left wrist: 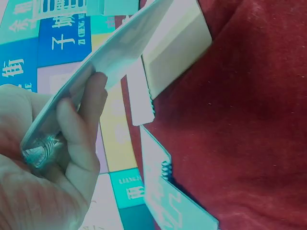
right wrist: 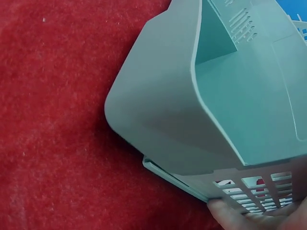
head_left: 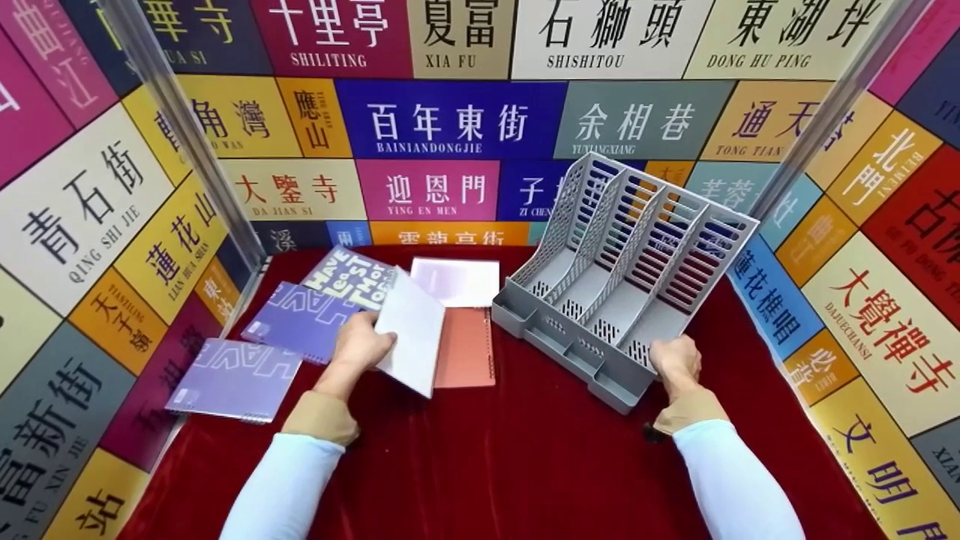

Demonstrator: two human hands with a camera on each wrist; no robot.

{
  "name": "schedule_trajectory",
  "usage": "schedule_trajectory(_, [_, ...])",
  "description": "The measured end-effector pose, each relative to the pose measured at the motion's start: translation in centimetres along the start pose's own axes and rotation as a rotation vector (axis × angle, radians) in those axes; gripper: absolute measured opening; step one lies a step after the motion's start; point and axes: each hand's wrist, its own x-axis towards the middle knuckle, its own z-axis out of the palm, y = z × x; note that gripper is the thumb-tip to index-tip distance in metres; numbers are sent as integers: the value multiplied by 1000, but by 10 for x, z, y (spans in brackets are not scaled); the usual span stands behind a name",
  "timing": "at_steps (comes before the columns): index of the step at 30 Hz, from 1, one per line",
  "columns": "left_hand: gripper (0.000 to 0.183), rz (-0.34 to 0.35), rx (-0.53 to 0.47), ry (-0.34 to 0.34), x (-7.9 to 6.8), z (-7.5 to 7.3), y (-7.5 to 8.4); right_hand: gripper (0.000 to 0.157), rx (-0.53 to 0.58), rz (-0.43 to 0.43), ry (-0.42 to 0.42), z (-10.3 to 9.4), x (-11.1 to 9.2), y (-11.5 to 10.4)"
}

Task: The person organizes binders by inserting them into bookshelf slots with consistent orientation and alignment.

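My left hand [head_left: 361, 346] holds a white-faced spiral notebook [head_left: 411, 330] tilted above the cloth. In the left wrist view, the fingers [left wrist: 79, 139] lie across one face of the notebook [left wrist: 120, 50], near its coil end. My right hand [head_left: 676, 361] grips the near right corner of a grey file rack [head_left: 570, 351] with several upright slots. The right wrist view has fingertips [right wrist: 228, 213] at the slotted side of the rack [right wrist: 158, 91]; most of that hand is out of frame. The rack's slots hold nothing that I can see.
Two purple notebooks [head_left: 232, 379] and a dark blue one with bold lettering [head_left: 341, 266] lie at the left. A salmon notebook [head_left: 466, 349] and a pale lilac one [head_left: 457, 281] lie between them and the rack. Printed panels [head_left: 450, 120] wall the red cloth [head_left: 480, 457].
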Motion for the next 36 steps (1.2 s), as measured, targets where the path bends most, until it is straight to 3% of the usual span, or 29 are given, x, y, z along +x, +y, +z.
schedule_trajectory(7, [49, 96, 118, 76, 2, 4, 19, 49, 13, 1, 1, 1, 0, 2])
schedule_trajectory(14, [42, 147, 171, 84, 4, 5, 45, 51, 0, 13, -1, -2, -3, 3])
schedule_trajectory(23, [54, 192, 238, 116, 10, 10, 74, 49, -14, 6, -3, -1, 0, 1])
schedule_trajectory(36, [50, 261, 248, 132, 19, 21, 92, 50, -23, 16, 8, -1, -2, 1])
